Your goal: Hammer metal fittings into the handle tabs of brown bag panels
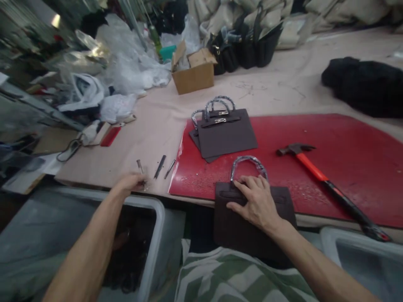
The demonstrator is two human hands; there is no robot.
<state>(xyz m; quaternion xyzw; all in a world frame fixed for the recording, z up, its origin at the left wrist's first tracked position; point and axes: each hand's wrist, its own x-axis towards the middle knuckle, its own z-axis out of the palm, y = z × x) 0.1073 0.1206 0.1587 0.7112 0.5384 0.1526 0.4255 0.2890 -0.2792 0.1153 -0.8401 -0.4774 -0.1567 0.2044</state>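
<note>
The right hand (256,203) lay spread flat on a brown bag (248,222) at the surface's near edge; the left hand (132,183) pinched a metal punch (139,165). The bag looked light, stiff-sided, best taken by its wrapped handle (248,161).

The scene was dim and flat, with soft overhead light and a cool, slightly grey cast. A small bright lamp glow (56,20) sat at about eleven o'clock, and glare flared off the crumpled plastic bags (94,71) just below it. The red mat (330,138) carried a dull sheen toward its three o'clock side and a thin bright streak along its nine o'clock edge. Shadows were weak and short under the hammer (327,182). The shelving toward nine and ten o'clock was smeared by motion blur and wide-angle stretch. Both forearms at six o'clock looked soft and bowed, and the black bundle (365,86) at two o'clock lost all detail.
</note>
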